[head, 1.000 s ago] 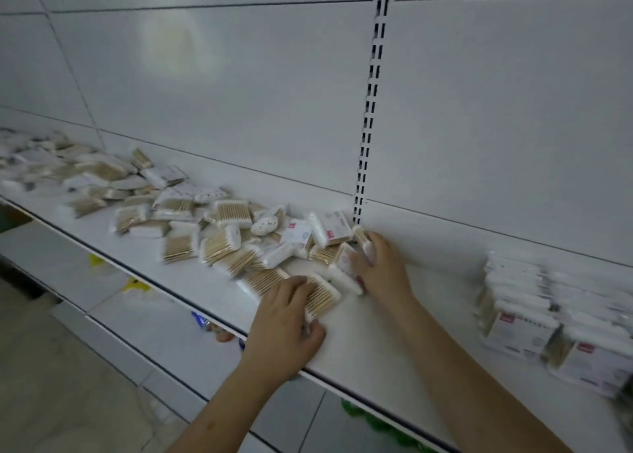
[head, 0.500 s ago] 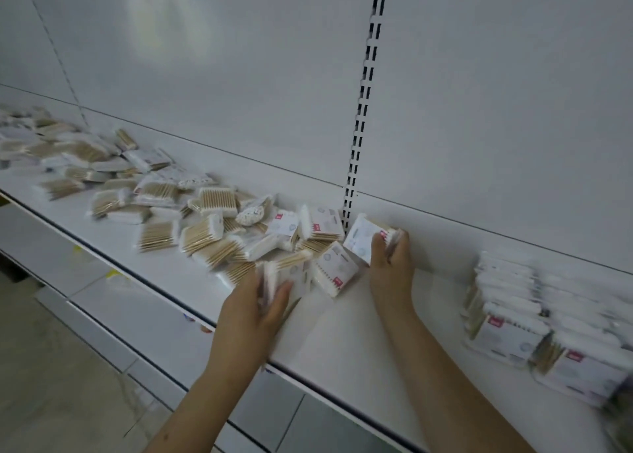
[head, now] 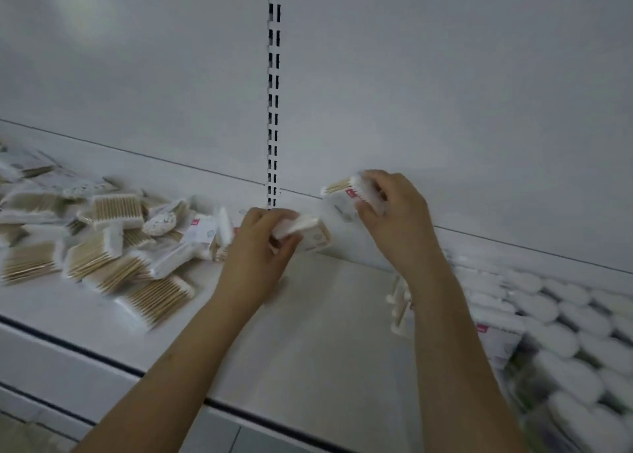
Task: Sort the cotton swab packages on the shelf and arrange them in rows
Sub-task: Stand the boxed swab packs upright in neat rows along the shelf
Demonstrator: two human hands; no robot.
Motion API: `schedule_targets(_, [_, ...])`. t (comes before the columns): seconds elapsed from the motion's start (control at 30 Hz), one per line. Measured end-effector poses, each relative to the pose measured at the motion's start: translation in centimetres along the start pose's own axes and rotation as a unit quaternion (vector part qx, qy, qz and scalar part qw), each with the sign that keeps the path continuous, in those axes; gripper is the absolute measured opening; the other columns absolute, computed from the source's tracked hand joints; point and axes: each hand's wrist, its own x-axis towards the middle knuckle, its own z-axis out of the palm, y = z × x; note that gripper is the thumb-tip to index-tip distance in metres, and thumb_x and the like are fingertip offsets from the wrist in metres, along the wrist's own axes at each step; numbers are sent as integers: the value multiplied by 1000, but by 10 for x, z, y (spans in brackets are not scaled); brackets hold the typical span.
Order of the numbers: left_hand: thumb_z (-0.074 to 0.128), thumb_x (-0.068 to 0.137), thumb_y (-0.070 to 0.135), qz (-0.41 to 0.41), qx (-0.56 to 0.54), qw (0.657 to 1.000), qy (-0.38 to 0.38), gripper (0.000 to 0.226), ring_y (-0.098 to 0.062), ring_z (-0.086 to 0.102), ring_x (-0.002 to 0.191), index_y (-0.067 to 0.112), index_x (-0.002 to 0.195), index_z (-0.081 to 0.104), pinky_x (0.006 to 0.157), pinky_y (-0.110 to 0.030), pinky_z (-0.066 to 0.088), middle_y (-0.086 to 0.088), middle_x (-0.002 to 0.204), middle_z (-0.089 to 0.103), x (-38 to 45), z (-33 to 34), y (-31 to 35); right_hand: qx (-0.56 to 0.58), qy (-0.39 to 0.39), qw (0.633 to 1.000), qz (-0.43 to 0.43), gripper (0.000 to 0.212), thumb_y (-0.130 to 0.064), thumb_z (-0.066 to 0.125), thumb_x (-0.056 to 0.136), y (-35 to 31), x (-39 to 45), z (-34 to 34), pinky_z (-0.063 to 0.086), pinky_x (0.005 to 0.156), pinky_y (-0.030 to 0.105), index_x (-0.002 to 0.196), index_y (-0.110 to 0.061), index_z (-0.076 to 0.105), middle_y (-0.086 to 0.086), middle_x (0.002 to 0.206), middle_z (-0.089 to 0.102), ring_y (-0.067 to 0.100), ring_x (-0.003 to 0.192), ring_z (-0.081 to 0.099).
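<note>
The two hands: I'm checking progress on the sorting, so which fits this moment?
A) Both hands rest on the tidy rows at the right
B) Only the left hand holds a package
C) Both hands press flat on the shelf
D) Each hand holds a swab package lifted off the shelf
D: the left hand grips one package and the right hand grips another package, both raised above the shelf.

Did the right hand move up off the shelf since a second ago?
Yes. The right hand rose from the white metal shelf, lifting a cotton swab package beside the slotted upright strip.
</note>
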Motion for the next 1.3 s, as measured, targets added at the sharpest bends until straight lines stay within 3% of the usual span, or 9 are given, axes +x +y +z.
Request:
schedule_targets(0.07, [73, 86, 21, 27, 33, 999, -21, 27, 5, 54, 78, 24, 112, 65, 71, -7, 41, 9, 104, 55, 22, 14, -1, -39, 2, 999, 33, 25, -16, 67, 86, 11, -3, -13, 43, 79, 24, 109, -23, 57, -5, 103, 61, 13, 92, 57])
schedule_targets(0.13, [75, 83, 25, 43, 68, 996, -32, 25, -1, 53, 77, 25, 106, 65, 75, -20, 46, 11, 100, 60, 40, 25, -2, -77, 0, 997, 32, 22, -19, 68, 86, 19, -8, -16, 47, 77, 31, 104, -24, 56, -7, 99, 61, 13, 90, 57])
schedule_targets(0.2, [76, 82, 28, 52, 90, 994, -40, 23, -11, 56, 83, 24, 103, 67, 77, -30, 48, 9, 98, 65, 53, 34, -6, -100, -15, 995, 17, 22, -21, 70, 85, 28, -11, -11, 47, 75, 32, 103, -24, 58, -7, 101, 58, 13, 91, 55])
schedule_targets(0.27, [78, 81, 26, 61, 89, 993, -50, 24, -14, 59, 85, 23, 103, 70, 78, -30, 48, 6, 99, 64, 59, 45, -13, -114, -25, 993, 7, 23, -20, 73, 82, 38, -13, -3, 45, 70, 31, 101, -24, 61, -7, 101, 53, 12, 91, 53])
schedule_targets(0.47, [77, 82, 19, 67, 60, 994, -60, 25, -10, 58, 77, 19, 107, 73, 77, -33, 56, 5, 105, 53, 48, 68, -30, -250, -43, 967, 16, 25, -18, 81, 67, 56, -23, 22, 31, 73, 32, 87, -21, 67, -2, 88, 64, 25, 88, 59])
schedule_targets(0.77, [76, 83, 11, 85, 10, 996, -28, 18, -6, 61, 78, 17, 99, 73, 76, -29, 55, 8, 101, 63, 48, 67, -26, -245, 3, 969, 37, 17, -14, 80, 69, 63, -23, 21, 38, 73, 32, 83, -20, 73, -1, 80, 67, 25, 81, 61])
schedule_targets(1.0, [73, 84, 10, 54, 11, 998, -41, 17, -8, 63, 79, 17, 100, 72, 78, -30, 56, 7, 101, 64, 46, 67, -31, -277, 10, 960, 49, 19, -8, 78, 65, 63, -25, 29, 19, 72, 27, 74, -23, 72, -3, 75, 66, 25, 78, 58])
schedule_targets(1.13, [71, 86, 13, 58, 29, 995, -81, 23, -9, 63, 83, 17, 108, 69, 79, -36, 56, 6, 107, 61, 48, 63, -29, -288, -8, 956, 51, 21, -8, 79, 64, 62, -25, 29, 22, 70, 30, 77, -21, 70, -2, 77, 67, 25, 80, 59])
schedule_targets(1.3, [65, 91, 28, 55, 80, 989, -108, 42, -16, 60, 97, 21, 129, 51, 80, -36, 55, 2, 124, 49, 39, 39, -11, -242, 16, 970, 19, 8, -21, 67, 88, 40, -14, 13, 39, 73, 36, 92, -15, 70, 3, 87, 67, 27, 84, 59])
